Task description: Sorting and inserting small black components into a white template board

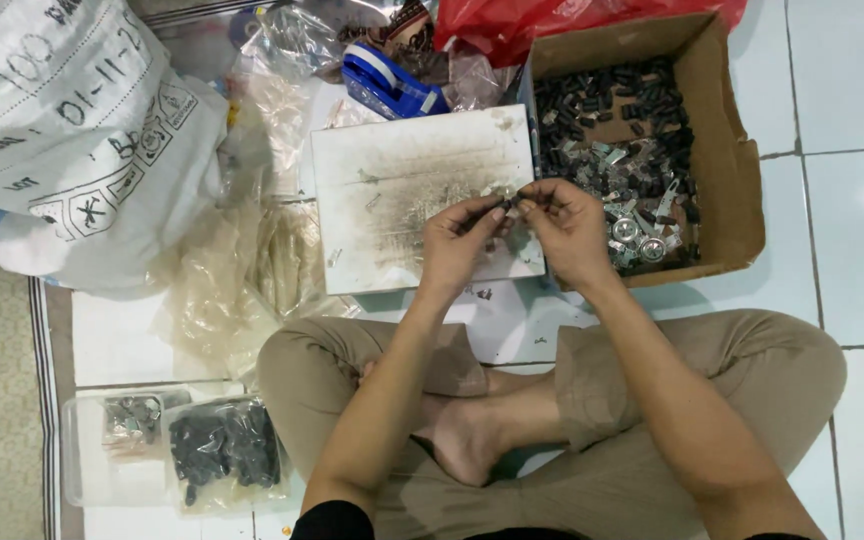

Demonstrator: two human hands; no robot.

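A small dark part (508, 203) is pinched between the fingertips of both hands, just above the right edge of a scuffed white board (392, 170) that lies flat on the tiled floor (852, 240). The left hand (460, 240) is curled nearly closed, with thumb and forefinger pressed on the part's left end. The right hand (567, 228) is likewise curled, and its fingertips are closed on the part's right end, so that the 2 hands meet at the piece. What kind of part it is cannot be told at this size.

Just beside the right hand, touching the board's right edge, an open cardboard box (727, 150) is seen; it is filled with small black pieces (602, 95) toward its far side and silvery metal pieces (632, 175) toward its near side. At the board's far edge a blue tape dispenser (387, 85) is lying, with a red plastic bag (512, 25) behind it. Crumpled clear plastic bags (242, 270) are spread along the board's left edge, and a large white printed sack (62, 130) is set further left. Near the person's left knee, a clear plastic tray (87, 470) holds 2 small bags of parts. The person's legs (652, 400) are crossed below the board.
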